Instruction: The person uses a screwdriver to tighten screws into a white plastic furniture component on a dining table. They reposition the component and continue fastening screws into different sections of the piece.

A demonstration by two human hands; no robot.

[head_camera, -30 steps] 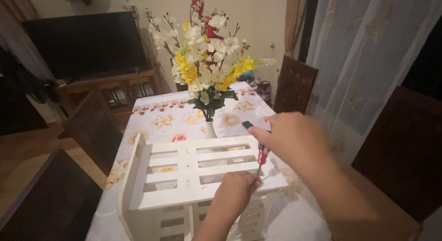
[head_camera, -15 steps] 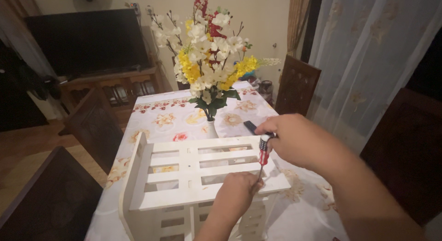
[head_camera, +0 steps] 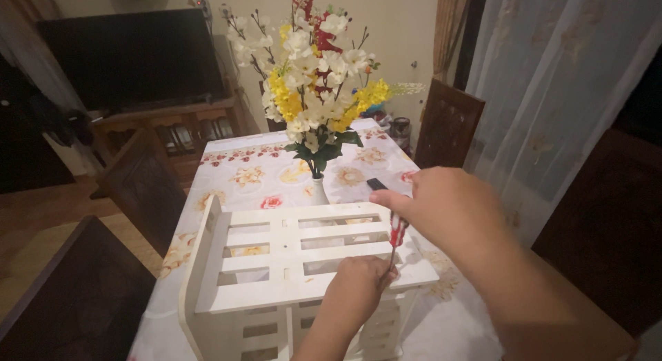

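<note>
A white slatted wooden rack (head_camera: pixel 276 257) lies on the table in front of me. My right hand (head_camera: pixel 448 209) holds a screwdriver (head_camera: pixel 394 233) with a red and black handle upright, its tip down on the rack's near right part. My left hand (head_camera: pixel 355 288) rests closed on the rack's front slat right beside the screwdriver's tip, pinching something there that is too small to make out.
A vase of white, yellow and red flowers (head_camera: pixel 314 92) stands just behind the rack on the floral tablecloth (head_camera: pixel 248 175). Dark wooden chairs (head_camera: pixel 141 188) flank the table. A television (head_camera: pixel 127 57) on a wooden stand is at the back left; a curtain (head_camera: pixel 565 85) hangs on the right.
My right hand has shifted slightly, still holding the screwdriver upright over the same spot on the rack. My left hand has stayed in place.
</note>
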